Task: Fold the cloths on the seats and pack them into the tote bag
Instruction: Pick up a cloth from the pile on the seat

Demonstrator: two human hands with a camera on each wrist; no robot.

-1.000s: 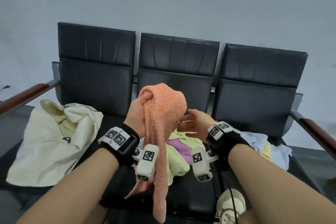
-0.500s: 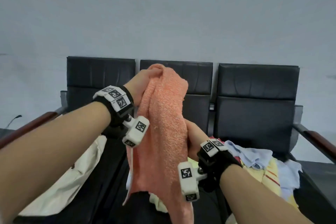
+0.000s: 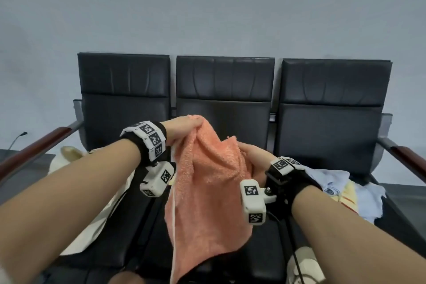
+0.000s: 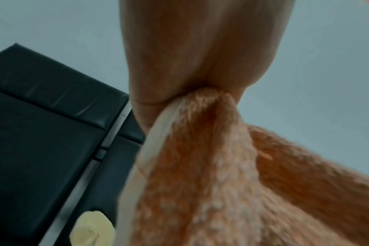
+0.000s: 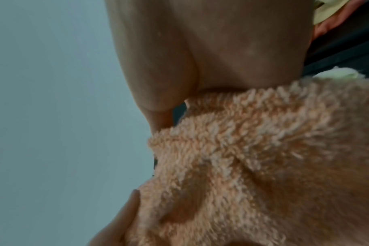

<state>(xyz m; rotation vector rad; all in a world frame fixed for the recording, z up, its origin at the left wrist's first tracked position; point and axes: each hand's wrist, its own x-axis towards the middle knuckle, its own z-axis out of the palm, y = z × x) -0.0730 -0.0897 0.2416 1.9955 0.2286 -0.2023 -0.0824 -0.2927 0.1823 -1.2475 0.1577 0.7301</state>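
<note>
holding the towel (image 3: 207, 182) in the air above the middle seat (image 3: 221, 249): left hand (image 3: 184, 128) pinches one top corner, right hand (image 3: 252, 157) grips the other edge. risk: bunched, uneven corners could give a skewed fold; the tail may snag on the seat.

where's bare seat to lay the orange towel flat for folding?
Best: middle seat, black cushion bare between orange towel and right wrist. Left seat crowded by tote bag; right seat by the cloth pile. Left hand and right hand each hold the towel.
</note>
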